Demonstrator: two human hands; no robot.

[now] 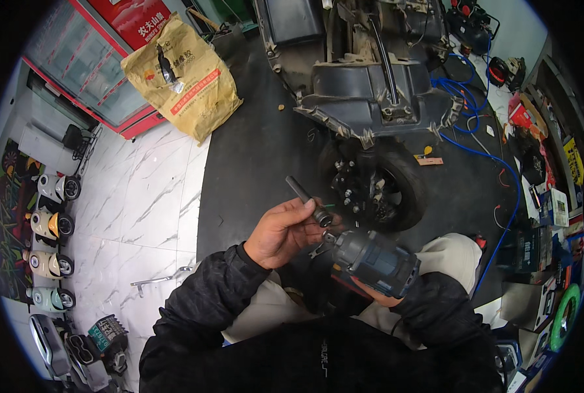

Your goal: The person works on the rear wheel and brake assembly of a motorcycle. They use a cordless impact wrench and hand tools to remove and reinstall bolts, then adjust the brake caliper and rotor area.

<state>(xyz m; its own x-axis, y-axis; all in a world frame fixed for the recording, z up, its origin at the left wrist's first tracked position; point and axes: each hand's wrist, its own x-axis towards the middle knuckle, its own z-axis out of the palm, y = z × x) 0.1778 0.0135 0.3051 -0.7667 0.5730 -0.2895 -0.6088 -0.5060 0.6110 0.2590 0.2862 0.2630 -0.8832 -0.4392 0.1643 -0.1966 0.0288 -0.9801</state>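
A long dark metal socket (301,191) is pinched between the thumb and fingers of my left hand (272,234). Its wider end points toward the nose of a dark blue-grey cordless impact wrench (378,261), with a small gap between them. My right hand (385,299) is wrapped round the wrench's grip, mostly hidden under the tool's body. Just beyond both hands, a black-tyred wheel (411,187) with bolts and hub parts belongs to a scooter (351,82) with its dark, dusty body panels showing.
A yellow sack (200,95) stands at the far left before a red-framed glass fridge (85,59). A blue air hose (516,196) winds over the dark mat on the right. Boxes (531,249) and a green ring (565,318) crowd the right edge. A metal stand (161,280) lies left.
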